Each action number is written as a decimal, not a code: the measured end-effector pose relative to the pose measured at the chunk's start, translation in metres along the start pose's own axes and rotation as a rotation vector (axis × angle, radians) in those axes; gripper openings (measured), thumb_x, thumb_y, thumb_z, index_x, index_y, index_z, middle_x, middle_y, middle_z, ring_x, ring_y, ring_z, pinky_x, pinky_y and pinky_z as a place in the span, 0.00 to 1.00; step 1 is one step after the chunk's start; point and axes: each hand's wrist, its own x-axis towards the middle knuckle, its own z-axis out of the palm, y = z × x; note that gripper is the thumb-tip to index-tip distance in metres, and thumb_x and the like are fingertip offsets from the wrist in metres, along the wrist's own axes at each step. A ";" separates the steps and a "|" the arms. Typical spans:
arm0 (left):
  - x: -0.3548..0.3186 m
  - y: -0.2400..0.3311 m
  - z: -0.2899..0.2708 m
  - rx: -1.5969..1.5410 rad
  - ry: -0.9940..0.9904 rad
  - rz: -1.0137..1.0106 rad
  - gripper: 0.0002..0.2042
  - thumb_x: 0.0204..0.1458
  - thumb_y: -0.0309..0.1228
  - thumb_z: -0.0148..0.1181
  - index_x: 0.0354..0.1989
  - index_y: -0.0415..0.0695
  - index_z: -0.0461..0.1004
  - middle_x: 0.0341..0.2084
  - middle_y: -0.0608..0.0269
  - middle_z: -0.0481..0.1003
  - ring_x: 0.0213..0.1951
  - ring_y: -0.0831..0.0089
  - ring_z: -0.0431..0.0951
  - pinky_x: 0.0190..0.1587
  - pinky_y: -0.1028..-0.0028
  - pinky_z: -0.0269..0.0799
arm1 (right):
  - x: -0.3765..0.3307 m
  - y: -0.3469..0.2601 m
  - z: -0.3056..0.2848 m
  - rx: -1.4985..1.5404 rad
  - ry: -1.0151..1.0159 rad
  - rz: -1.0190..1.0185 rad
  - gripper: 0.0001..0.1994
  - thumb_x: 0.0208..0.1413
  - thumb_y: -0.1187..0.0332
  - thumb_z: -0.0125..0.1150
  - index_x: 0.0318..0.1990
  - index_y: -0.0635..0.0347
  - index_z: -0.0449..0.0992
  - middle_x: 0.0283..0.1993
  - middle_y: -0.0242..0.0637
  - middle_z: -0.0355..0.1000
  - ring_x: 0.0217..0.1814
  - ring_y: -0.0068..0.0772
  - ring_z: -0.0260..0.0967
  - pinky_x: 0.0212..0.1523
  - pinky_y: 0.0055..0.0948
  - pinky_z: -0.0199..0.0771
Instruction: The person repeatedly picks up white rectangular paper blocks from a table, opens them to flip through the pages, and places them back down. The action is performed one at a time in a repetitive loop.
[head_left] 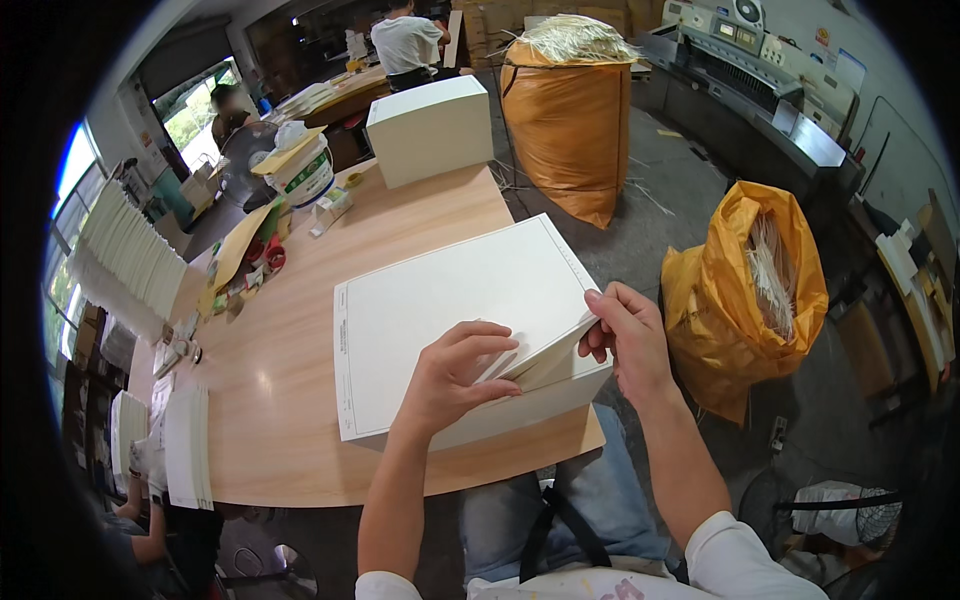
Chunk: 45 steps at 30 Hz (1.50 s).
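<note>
Tabletop [270, 400]: 2 hands [440, 375] [635, 345] (curled fingers [476, 330]) at near edge of paper stack [450, 280]

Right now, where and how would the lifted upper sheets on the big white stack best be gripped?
Probably at their near right corner, coming from the right: the upper sheets rise there off the white stack, leaving a gap underneath, so a thumb can press on top with fingers below. The right hand pinches that corner; the left hand is at the near edge.
</note>
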 end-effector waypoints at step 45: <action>0.005 0.005 0.008 0.155 0.024 0.128 0.20 0.58 0.17 0.67 0.58 0.46 0.82 0.66 0.51 0.74 0.61 0.53 0.79 0.59 0.60 0.80 | 0.005 0.002 0.008 -0.020 0.001 -0.056 0.18 0.71 0.62 0.61 0.27 0.54 0.69 0.22 0.29 0.71 0.22 0.23 0.74 0.22 0.23 0.68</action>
